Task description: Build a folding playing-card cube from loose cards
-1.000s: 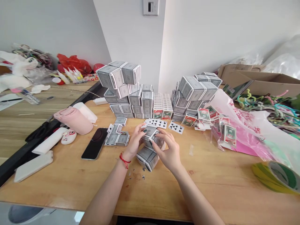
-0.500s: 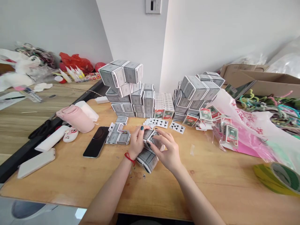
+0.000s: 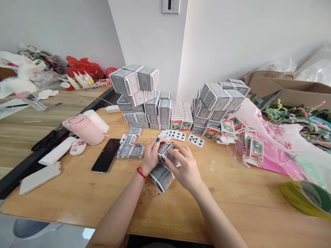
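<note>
A block built of grey-backed playing cards (image 3: 162, 176) stands on the wooden table, tilted toward me. My left hand (image 3: 151, 155), with a red string bracelet at the wrist, grips the upper left side of this card block. From the right, my right hand (image 3: 184, 164) bends its fingers over the block's upper part, pressing at the cards; its fingertips partly hide the edges. Flat joined card pieces (image 3: 130, 148) lie left of my hands. Just beyond them are a fanned row of face-up cards (image 3: 176, 135) and a few loose cards (image 3: 196, 140).
Stacked card blocks rise at the back left (image 3: 137, 93) and back right (image 3: 216, 103), with card boxes (image 3: 181, 125) between. A phone (image 3: 105, 156) and pink bottle (image 3: 84, 129) lie left. Yellow-green tape (image 3: 307, 198), a pink plastic bag (image 3: 279, 141) and a cardboard box (image 3: 302, 91) sit right.
Both hands stay on the card block. The right fingers have shifted slightly over its top, and the view has moved a little.
</note>
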Motion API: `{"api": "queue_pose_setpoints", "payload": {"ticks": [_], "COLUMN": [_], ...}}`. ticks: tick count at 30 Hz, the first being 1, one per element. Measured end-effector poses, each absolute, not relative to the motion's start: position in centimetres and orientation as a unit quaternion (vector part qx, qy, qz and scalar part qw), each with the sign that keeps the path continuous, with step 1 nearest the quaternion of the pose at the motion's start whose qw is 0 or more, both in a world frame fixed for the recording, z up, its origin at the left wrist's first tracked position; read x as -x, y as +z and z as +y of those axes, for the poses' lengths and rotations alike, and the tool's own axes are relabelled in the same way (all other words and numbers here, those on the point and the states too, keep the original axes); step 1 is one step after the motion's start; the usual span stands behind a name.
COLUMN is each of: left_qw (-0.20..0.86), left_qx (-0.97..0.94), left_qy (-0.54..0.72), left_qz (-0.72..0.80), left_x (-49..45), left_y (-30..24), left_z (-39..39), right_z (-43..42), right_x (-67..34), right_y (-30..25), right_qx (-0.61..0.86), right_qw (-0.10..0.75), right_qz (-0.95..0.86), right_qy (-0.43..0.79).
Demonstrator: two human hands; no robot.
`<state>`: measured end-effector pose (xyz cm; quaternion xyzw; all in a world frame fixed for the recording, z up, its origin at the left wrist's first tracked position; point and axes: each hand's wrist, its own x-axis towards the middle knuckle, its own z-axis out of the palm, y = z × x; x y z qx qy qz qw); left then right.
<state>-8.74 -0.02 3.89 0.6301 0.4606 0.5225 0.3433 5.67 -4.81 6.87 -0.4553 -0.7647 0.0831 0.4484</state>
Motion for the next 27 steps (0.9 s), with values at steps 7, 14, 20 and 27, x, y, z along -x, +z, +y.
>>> {"api": "queue_pose_setpoints", "payload": {"ticks": [7,14,20,27], "left_qw": [0.373,0.371,0.356,0.330], "left_qx": [-0.605,-0.600,-0.607,-0.605], "left_qy": [0.525,0.527,0.546,0.578], "left_qz": [0.469,0.474,0.454,0.438], "left_x": [8.6,8.1,7.6,7.3], "left_y": [4.1,4.4,6.6,9.9], "left_z": [0.0,0.4,1.6,3.6], "right_z": [-5.0,-5.0,-3.8,-1.6], "right_x": [-5.5,-5.6,-6.0,-6.8], "right_y": [7.3,7.3,9.0,12.0], "right_qx": [0.470,0.482,0.470,0.442], "right_qw": [0.452,0.464,0.483,0.467], "right_qz": [-0.753,-0.735,-0.731,-0.762], "right_qy": [0.092,0.109,0.106,0.072]}}
